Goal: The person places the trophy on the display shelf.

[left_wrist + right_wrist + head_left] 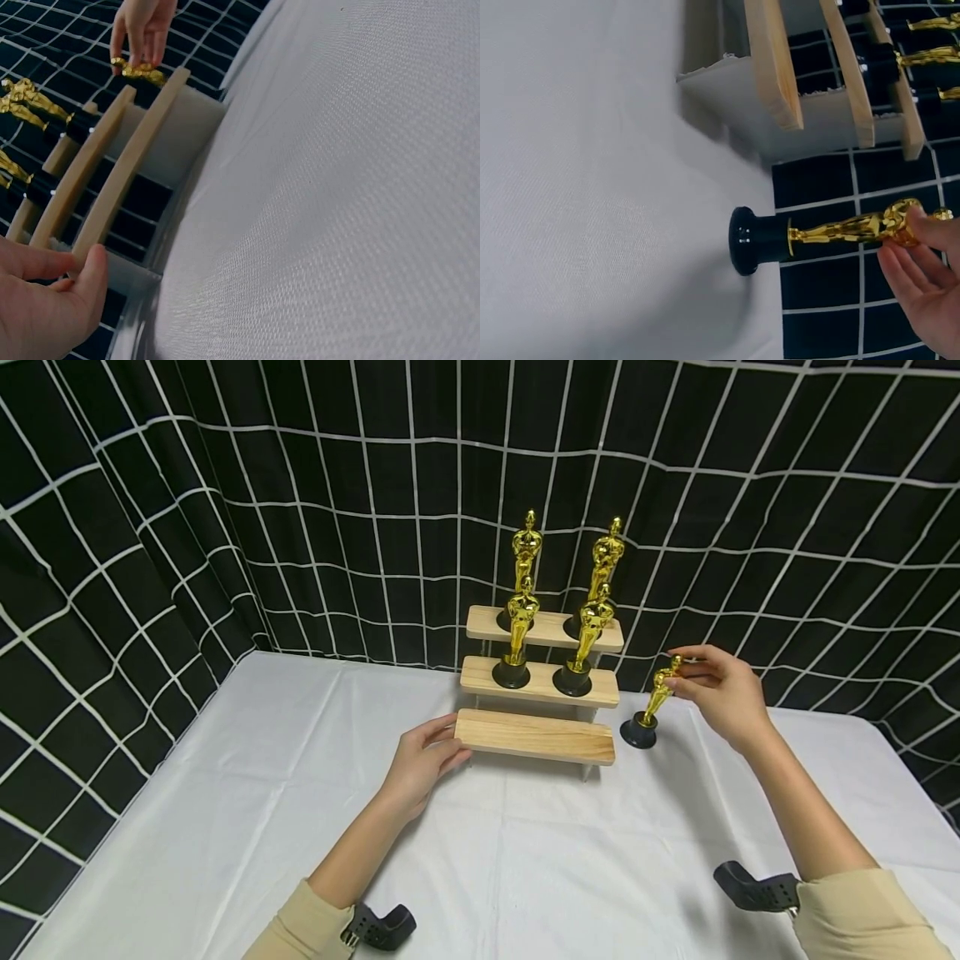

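My right hand (723, 693) pinches a gold trophy statuette (658, 695) by its upper body, to the right of a three-tier wooden display stand (536, 737). The statuette tilts slightly, with its round black base (759, 240) low over the white cloth. At the stand's left side my left hand (420, 764) grips the end of the lowest board (120, 180) between thumb and fingers. Two more statuettes stand on the middle board, one of them this left statuette (519, 622). Another two are on the top board, including this right statuette (606, 556), their lower parts partly hidden.
A white cloth (247, 827) covers the table, with creases running through it. Behind the stand hangs a black curtain (337, 527) with a white grid. Clear side panels (814, 124) hold up the boards. Each wrist wears a black strap mount (382, 928).
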Available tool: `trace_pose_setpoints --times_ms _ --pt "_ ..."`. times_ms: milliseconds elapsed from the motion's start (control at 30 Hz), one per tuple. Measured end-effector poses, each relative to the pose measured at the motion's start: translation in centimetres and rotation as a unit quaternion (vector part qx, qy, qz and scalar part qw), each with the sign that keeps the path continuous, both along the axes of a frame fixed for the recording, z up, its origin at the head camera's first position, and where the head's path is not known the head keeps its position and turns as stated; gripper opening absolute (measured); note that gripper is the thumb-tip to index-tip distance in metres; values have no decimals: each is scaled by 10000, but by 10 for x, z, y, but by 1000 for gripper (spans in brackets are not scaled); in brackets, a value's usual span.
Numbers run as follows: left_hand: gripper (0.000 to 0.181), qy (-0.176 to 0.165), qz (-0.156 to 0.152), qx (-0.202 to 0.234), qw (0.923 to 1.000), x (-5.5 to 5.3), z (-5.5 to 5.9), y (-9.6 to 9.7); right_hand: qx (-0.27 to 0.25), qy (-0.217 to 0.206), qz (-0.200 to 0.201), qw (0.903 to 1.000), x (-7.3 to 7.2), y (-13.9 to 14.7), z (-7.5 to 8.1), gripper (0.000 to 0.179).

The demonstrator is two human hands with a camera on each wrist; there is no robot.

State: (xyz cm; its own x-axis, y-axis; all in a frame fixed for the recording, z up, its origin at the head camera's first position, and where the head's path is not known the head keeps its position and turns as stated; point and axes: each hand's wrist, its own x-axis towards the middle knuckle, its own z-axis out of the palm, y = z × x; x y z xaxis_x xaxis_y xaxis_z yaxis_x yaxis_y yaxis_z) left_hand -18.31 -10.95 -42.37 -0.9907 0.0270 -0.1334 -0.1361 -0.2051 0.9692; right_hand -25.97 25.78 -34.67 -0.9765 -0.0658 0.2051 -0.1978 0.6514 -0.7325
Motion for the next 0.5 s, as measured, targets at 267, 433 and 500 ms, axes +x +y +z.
trace_pose_setpoints --times_ms 267,433,500 --pt "50 -18 8 18 10000 0 1 0 111 164 -54 9998 11 0 5 46" --pt "50 5 11 2 10000 0 0 0 256 277 -83 9993 18 0 6 45" --pt "50 5 13 -1 10000 0 0 0 308 323 -100 9990 22 1 5 44"
